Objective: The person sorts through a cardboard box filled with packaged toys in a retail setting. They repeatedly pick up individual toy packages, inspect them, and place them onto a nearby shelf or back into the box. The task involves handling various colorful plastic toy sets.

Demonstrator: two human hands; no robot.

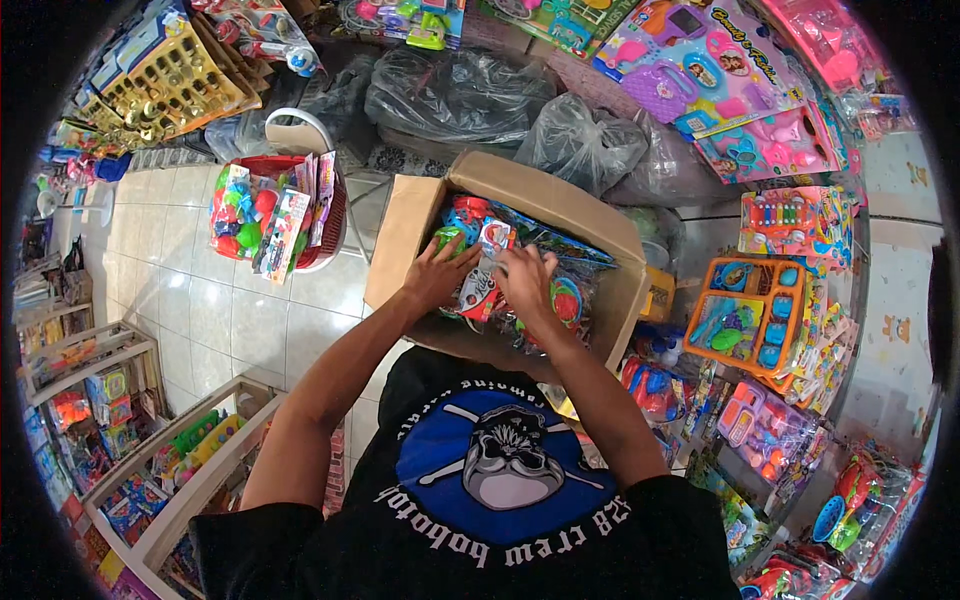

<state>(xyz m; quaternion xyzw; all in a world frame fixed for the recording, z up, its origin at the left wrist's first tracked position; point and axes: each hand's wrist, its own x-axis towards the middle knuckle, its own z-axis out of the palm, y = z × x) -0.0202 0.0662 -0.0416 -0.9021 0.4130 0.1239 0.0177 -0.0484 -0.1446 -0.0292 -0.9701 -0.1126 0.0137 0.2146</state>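
An open cardboard carton (pixel 403 232) filled with packaged toys stands before me. My left hand (pixel 439 276) lies palm down over the toys on its left side, fingers apart, touching a green toy (pixel 448 238). My right hand (pixel 527 279) reaches into the middle with bent fingers at the lower edge of a small white and red box (pixel 496 235); whether it grips anything is hidden. A red and white printed package (pixel 477 291) lies between the hands. Beyond them are a red and blue toy (pixel 470 210) and a dark blue flat package (pixel 559 232). A round toy in clear wrap (pixel 566 301) is right of my right wrist.
A red basket of toys (pixel 335 217) sits on a white chair (pixel 300 129) at left. Black plastic bags (pixel 461 94) lie behind the carton. Toy sets, including an orange tray set (pixel 746 315), line the right side. A glass-topped display case (pixel 202 457) stands lower left.
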